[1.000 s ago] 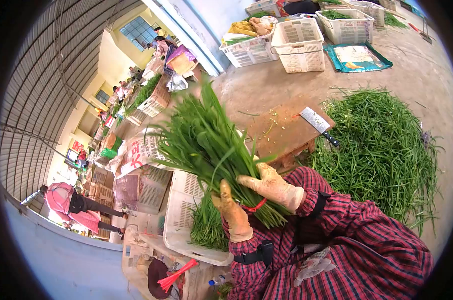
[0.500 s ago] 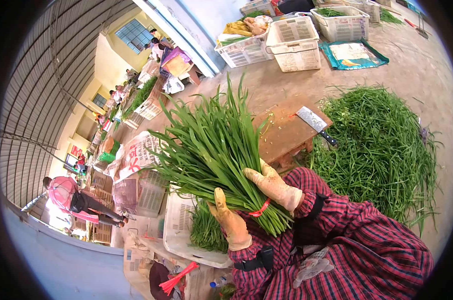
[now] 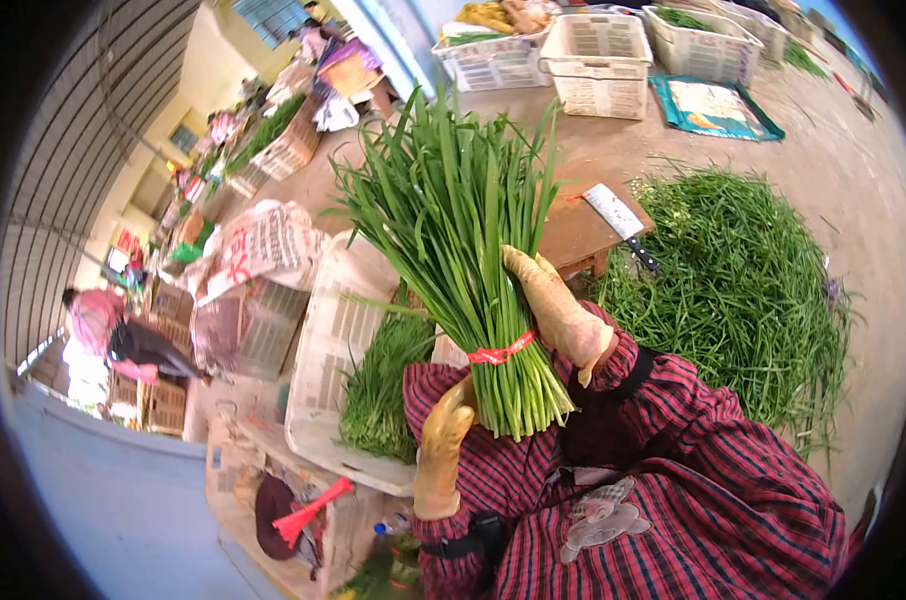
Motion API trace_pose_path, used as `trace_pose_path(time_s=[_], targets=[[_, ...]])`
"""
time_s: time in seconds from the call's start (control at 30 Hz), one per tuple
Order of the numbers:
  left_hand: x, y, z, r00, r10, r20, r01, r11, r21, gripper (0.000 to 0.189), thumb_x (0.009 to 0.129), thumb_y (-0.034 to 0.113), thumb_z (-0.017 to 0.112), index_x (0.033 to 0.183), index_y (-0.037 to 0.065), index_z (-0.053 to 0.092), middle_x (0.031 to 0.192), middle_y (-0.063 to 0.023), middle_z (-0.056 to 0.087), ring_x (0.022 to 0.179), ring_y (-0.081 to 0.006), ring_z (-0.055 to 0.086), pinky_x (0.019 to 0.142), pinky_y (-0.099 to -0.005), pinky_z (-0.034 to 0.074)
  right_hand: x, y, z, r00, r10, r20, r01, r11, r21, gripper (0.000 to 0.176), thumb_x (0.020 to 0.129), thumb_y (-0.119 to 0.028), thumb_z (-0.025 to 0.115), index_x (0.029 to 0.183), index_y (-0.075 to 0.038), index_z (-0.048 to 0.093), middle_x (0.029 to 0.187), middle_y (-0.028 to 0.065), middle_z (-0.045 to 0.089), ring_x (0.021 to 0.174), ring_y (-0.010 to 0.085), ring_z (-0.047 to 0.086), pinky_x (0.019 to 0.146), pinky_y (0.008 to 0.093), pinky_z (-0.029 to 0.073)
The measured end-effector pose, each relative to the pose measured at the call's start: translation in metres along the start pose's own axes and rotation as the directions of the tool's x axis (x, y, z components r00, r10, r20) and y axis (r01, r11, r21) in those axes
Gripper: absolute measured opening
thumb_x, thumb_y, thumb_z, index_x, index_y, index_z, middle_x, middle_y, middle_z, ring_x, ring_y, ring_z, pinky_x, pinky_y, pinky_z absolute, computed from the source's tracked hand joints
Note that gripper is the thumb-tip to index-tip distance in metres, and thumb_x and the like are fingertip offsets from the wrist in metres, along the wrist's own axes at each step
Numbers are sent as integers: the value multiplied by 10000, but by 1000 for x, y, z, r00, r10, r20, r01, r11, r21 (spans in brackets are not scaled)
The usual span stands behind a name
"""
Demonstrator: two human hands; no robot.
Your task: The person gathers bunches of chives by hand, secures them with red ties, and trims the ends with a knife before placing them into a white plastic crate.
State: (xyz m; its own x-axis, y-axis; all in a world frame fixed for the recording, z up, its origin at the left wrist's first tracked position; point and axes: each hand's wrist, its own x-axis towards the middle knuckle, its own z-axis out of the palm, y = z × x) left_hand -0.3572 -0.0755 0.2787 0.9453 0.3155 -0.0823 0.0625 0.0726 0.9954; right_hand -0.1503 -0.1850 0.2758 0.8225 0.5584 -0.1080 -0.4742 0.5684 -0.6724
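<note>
A thick bunch of garlic chives [image 3: 488, 290] leans up in front of my lap, its leaves fanned away from me and its pale cut stems toward me. A red band [image 3: 503, 350] is wrapped round the stems. My right hand [image 3: 561, 312], in a stained pale glove, grips the bunch from the right, just above the band; part of its fingers is hidden behind the leaves. On the other side my gloved left hand [image 3: 443, 448] curls against the stem end, low down, with its fingertips partly hidden.
To the left, a white crate [image 3: 308, 400] holds more chives. Red strips [image 3: 313, 512] lie nearby. A cleaver [image 3: 618, 215] rests on a low wooden stool [image 3: 578, 235], beside a large heap of loose greens [image 3: 733, 310]. More crates [image 3: 598, 85] stand at the back.
The bunch has turned more upright and shifted slightly left. My left hand has moved down and left, toward the stem end. My right hand has moved slightly up, and the whole view has shifted.
</note>
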Motion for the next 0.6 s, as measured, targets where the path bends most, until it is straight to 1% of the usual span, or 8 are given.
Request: trace_pose_path(time_s=[0.13, 0.23, 0.27, 0.3, 0.37, 0.43, 0.47, 0.6], targets=[[18, -8, 21, 995, 91, -45, -93, 995, -45, 621, 912, 423, 703, 1353, 3, 588, 1251, -80, 662, 1140, -178, 612, 1002, -331, 470, -23, 19, 21, 997, -31, -69, 13, 970, -242, 461, 1045, -304, 599, 1405, -25, 529, 1234, 94, 679, 1073, 182, 656, 931, 322, 543], [20, -47, 5, 991, 102, -87, -116, 978, -174, 575, 845, 284, 743, 1344, 34, 603, 1226, -57, 665, 1108, -168, 608, 984, -326, 476, -48, -5, 48, 970, 211, 120, -163, 933, -321, 560, 1038, -366, 613, 1455, -11, 498, 1394, 112, 599, 1236, 201, 582, 1040, 323, 480], [18, -73, -11, 998, 11, -68, -29, 963, -269, 572, 840, 278, 725, 1343, 35, 601, 1221, -56, 665, 1109, -164, 613, 957, -325, 507, -46, -2, 43, 984, 121, 131, -22, 810, -585, 562, 1040, -367, 606, 1465, -17, 492, 1423, 118, 578, 1254, 205, 573, 1042, 334, 479], [1, -36, 1, 982, 147, -119, -186, 860, -476, 620, 855, 289, 732, 1396, 45, 555, 1215, -59, 662, 1120, -181, 625, 938, -340, 541, -42, 5, 35, 983, 36, 181, 123, 606, -786, 564, 1043, -368, 599, 1474, -22, 485, 1453, 124, 558, 1272, 209, 563, 1044, 345, 478], [-30, -23, -13, 976, 47, -212, -182, 707, -683, 696, 881, 342, 751, 1456, 52, 489, 1268, -82, 649, 1160, -226, 635, 971, -377, 557, -23, 23, 20, 881, 2, 473, 310, 752, -581, 678, 1042, -492, 555, 1521, -27, 434, 1465, 102, 545, 1268, 217, 584, 1037, 371, 494], [-61, -42, -49, 961, -2, -277, -214, 632, -745, 744, 904, 409, 755, 1485, 56, 452, 1325, -109, 634, 1185, -279, 638, 1003, -421, 559, -21, 19, 37, 972, 119, 200, 32, 784, -620, 655, 1059, -491, 512, 1535, -51, 420, 1476, 116, 537, 1309, 238, 570, 1045, 398, 490], [-85, -45, -65, 970, 0, -244, -201, 569, -798, 731, 919, 431, 740, 1483, 59, 461, 1382, -130, 611, 1228, -299, 622, 1035, -461, 547, -8, 27, 7, 949, 111, 294, 100, 780, -618, 621, 1072, -471, 490, 1534, -61, 426, 1472, 115, 541, 1294, 243, 583, 1036, 400, 492], [-195, -70, -109, 665, 16, -746, -463, 794, -395, 742, 964, 549, 652, 1465, 25, 494, 1399, -125, 598, 1244, -279, 600, 1067, -444, 501, 8, 25, -75, 940, 213, 269, 26, 738, -675, 478, 1090, -347, 489, 1475, -64, 510, 1407, 87, 603, 1165, 208, 648, 983, 343, 498]])
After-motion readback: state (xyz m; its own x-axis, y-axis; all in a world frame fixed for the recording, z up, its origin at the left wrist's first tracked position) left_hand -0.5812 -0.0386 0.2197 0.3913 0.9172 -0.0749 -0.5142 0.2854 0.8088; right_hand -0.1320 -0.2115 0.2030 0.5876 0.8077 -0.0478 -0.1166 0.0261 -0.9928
